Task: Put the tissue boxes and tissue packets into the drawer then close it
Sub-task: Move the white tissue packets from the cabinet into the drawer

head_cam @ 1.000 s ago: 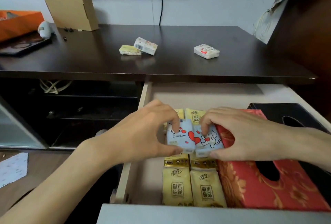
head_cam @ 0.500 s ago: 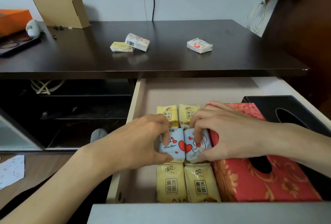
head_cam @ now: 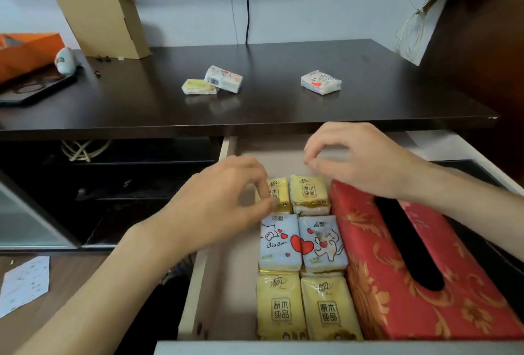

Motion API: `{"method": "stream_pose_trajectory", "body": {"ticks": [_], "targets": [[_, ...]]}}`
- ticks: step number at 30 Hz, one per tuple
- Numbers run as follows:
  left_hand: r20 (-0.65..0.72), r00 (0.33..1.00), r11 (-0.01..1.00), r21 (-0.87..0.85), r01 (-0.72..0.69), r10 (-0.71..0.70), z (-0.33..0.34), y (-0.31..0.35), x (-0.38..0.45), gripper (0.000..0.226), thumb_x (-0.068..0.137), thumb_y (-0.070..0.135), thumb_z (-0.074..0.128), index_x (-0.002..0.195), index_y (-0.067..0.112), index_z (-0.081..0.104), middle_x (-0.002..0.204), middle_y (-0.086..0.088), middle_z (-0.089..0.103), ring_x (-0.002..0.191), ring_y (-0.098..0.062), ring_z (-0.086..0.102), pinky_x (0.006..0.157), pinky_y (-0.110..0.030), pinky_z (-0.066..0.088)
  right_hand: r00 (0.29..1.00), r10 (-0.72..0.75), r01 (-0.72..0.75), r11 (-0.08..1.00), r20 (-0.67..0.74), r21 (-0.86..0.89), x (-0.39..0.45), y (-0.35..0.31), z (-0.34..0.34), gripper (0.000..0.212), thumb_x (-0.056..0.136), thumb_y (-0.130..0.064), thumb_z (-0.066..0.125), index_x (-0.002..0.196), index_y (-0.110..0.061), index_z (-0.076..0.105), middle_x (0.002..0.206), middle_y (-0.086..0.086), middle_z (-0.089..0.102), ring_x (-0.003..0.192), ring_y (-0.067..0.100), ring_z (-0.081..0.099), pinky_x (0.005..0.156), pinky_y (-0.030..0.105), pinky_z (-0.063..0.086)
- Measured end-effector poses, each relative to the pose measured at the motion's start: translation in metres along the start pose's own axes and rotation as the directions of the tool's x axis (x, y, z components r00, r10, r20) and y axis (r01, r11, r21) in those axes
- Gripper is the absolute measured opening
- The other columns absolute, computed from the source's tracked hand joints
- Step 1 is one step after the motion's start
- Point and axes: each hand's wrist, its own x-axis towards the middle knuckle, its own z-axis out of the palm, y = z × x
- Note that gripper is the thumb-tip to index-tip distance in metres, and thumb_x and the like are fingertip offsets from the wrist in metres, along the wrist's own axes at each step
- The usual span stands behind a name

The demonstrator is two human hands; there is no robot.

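Open drawer (head_cam: 195,292) holds yellow packets (head_cam: 304,302), two blue heart-print packets (head_cam: 302,242) w/ cartoon animals — side by side, touching — beside a red floral tissue box (head_cam: 377,255). Left hand (head_cam: 218,207) & right hand (head_cam: 365,156) hover above, fingers loosely curled, holding nothing. Three packets (head_cam: 321,82) lie on the dark tabletop (head_cam: 269,105).

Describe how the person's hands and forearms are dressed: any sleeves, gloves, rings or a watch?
Both the left hand and right hand are bare, with no gloves, rings or watch visible. The forearms are uncovered as far as the frame shows; no sleeve comes into view.
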Motion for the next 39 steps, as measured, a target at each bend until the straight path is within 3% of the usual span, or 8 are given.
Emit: {"method": "stream_pose_trajectory", "body": {"ticks": [3,6,14,19,23,29,34,39], "targets": [[-0.25,0.964,0.99,-0.126,0.055,-0.086,-0.014,-0.015,0.024,0.008,0.09,0.035,0.063,0.09,0.029,0.067,0.106,0.012,0.065,0.103,-0.008,0.06,0.09,-0.039,0.05,0.982,0.106,-0.089,0.99,-0.158,0.112,0.04,0.019,0.0,0.014,0.091,-0.014,0.071,0.096,-0.027,0.076,0.11,-0.011,0.071,0.106,0.007,0.065,0.096,0.029,0.048],[-0.36,0.906,0.962,-0.229,0.147,-0.224,-0.024,-0.035,0.055,0.021,0.091,0.026,0.063,0.112,0.024,0.067,0.118,0.008,0.065,0.111,-0.01,0.06,0.096,-0.038,0.05,0.947,0.195,-0.188,0.981,-0.255,0.049,0.079,0.042,0.003,0.026,0.091,-0.013,0.068,0.114,-0.022,0.072,0.128,-0.006,0.06,0.116,0.011,0.05,0.09,0.025,0.035],[-0.247,0.923,0.923,0.174,0.343,-0.297,-0.034,-0.085,0.155,0.068,0.095,0.034,0.052,0.155,0.014,0.029,0.166,-0.018,0.015,0.154,-0.034,0.006,0.121,-0.048,0.015,0.834,0.467,-0.516,0.848,-0.293,-0.118,0.138,0.091,-0.002,0.06,0.092,-0.028,0.062,0.149,-0.012,0.051,0.148,0.017,0.048,0.138,0.039,0.042,0.107,0.047,0.044],[-0.167,0.94,0.885,0.322,0.337,-0.297,-0.014,-0.083,0.173,0.052,0.096,0.037,0.045,0.141,0.011,0.048,0.155,-0.013,0.04,0.148,-0.032,0.023,0.12,-0.049,0.016,0.843,0.398,-0.463,0.879,-0.362,-0.112,0.137,0.102,0.003,0.035,0.089,-0.033,0.064,0.122,-0.022,0.066,0.128,0.007,0.055,0.128,0.031,0.048,0.081,0.037,0.039],[-0.243,0.943,0.963,0.089,0.253,-0.226,-0.006,-0.062,0.161,0.036,0.091,0.037,0.054,0.12,0.015,0.06,0.127,-0.008,0.063,0.112,-0.03,0.057,0.093,-0.039,0.042,0.886,0.313,-0.363,0.928,-0.343,-0.09,0.133,0.098,0.006,0.03,0.081,-0.054,0.072,0.099,-0.031,0.065,0.112,-0.005,0.05,0.115,0.021,0.05,0.081,0.037,0.041],[-0.322,0.919,0.972,-0.135,0.194,-0.228,-0.008,-0.046,0.149,0.025,0.084,0.044,0.07,0.084,0.02,0.065,0.097,0.007,0.058,0.092,-0.012,0.054,0.064,-0.02,0.035,0.944,0.18,-0.182,0.983,-0.276,0.018,0.126,0.09,0.005,0.02,0.088,-0.045,0.076,0.088,-0.025,0.076,0.108,-0.008,0.054,0.114,0.014,0.044,0.088,0.031,0.037],[-0.221,0.932,0.949,-0.201,0.245,-0.287,-0.011,-0.045,0.148,0.054,0.075,0.038,0.084,0.117,0.02,0.056,0.116,0.003,0.059,0.102,-0.013,0.056,0.076,-0.023,0.041,0.981,0.175,-0.159,0.973,-0.081,0.168,0.122,0.09,-0.003,0.01,0.085,-0.031,0.08,0.084,-0.026,0.071,0.153,-0.007,0.049,0.145,0.013,0.033,0.11,0.034,0.025],[-0.217,0.909,0.915,-0.277,0.292,-0.356,-0.013,-0.047,0.151,0.084,0.075,0.03,0.086,0.144,0.019,0.039,0.116,0.002,0.059,0.111,-0.018,0.057,0.083,-0.026,0.041,0.984,0.175,-0.163,0.959,-0.031,0.231,0.123,0.088,-0.004,0.026,0.071,-0.04,0.085,0.083,-0.024,0.069,0.132,-0.003,0.065,0.129,0.02,0.058,0.107,0.038,0.043]]}}
